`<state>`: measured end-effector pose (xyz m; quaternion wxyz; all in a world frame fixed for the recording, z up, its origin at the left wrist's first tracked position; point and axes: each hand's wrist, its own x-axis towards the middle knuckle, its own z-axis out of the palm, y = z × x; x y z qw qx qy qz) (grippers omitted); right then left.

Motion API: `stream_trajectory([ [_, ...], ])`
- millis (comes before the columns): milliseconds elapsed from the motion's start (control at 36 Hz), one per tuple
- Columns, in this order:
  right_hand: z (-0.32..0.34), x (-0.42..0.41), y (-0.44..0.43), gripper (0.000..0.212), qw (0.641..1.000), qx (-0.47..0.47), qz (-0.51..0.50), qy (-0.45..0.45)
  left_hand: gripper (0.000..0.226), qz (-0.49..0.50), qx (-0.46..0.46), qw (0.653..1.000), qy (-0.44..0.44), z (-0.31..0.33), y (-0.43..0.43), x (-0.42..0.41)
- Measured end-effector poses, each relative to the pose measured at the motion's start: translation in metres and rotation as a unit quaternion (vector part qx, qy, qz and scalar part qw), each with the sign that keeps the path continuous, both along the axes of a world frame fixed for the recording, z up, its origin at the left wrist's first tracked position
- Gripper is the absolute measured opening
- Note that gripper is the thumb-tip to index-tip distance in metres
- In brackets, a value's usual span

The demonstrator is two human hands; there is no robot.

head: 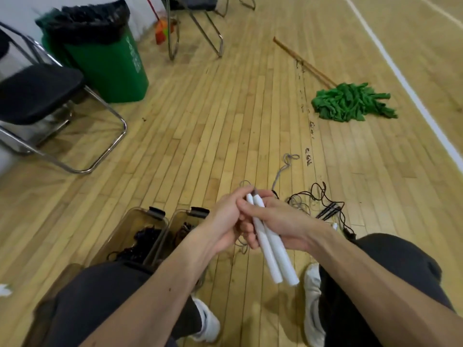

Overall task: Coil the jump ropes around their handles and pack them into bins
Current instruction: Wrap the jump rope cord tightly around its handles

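Two white jump-rope handles (271, 249) lie side by side in my hands, their free ends pointing down toward me. My right hand (280, 222) grips the pair around the upper part. My left hand (226, 221) pinches them near the top, where the grey rope (284, 169) leaves and trails away over the floor. A black jump rope (320, 204) with dark handles lies tangled on the floor just right of my hands. Two clear bins (150, 216) stand at the lower left beside my left knee, holding dark coiled ropes.
A green trash can (110, 61) and a black folding chair (37, 93) stand at the left. A green mop (350, 101) lies on the wooden floor at the right. More chair legs (198, 28) are at the back. My knees and white shoes fill the foreground.
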<state>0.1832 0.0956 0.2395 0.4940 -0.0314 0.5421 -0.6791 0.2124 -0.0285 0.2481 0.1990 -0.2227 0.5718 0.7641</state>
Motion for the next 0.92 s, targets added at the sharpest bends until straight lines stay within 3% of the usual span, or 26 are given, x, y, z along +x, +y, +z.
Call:
stream_trajectory([
  [111,0.000,-0.009,-0.013,0.039,0.997,-0.005,-0.044,-0.056,0.033,-0.016,0.022,1.000,0.015,0.004,-0.010,-0.008],
  [222,-0.005,-0.015,-0.026,0.052,0.997,0.004,-0.020,-0.081,0.031,-0.001,0.046,0.999,0.011,-0.001,-0.021,-0.010],
  [500,-0.014,-0.014,-0.036,0.019,0.994,-0.021,0.076,-0.077,0.030,0.081,-0.126,0.986,0.077,-0.013,-0.061,-0.026],
  [750,-0.017,-0.016,-0.021,0.021,0.995,0.016,0.077,-0.060,0.036,0.094,-0.193,0.973,0.081,-0.018,-0.061,-0.031],
  [806,-0.016,-0.017,-0.018,0.021,0.996,0.024,0.067,-0.058,0.054,0.063,-0.310,0.945,0.086,-0.020,-0.060,-0.030],
  [833,-0.015,-0.018,-0.015,0.022,0.996,0.027,0.064,-0.056,0.062,0.050,-0.390,0.914,0.094,-0.021,-0.061,-0.029],
  [917,-0.008,-0.021,-0.005,0.025,0.995,0.037,0.073,-0.051,0.052,0.090,-0.526,0.832,0.151,-0.018,-0.068,-0.030],
])
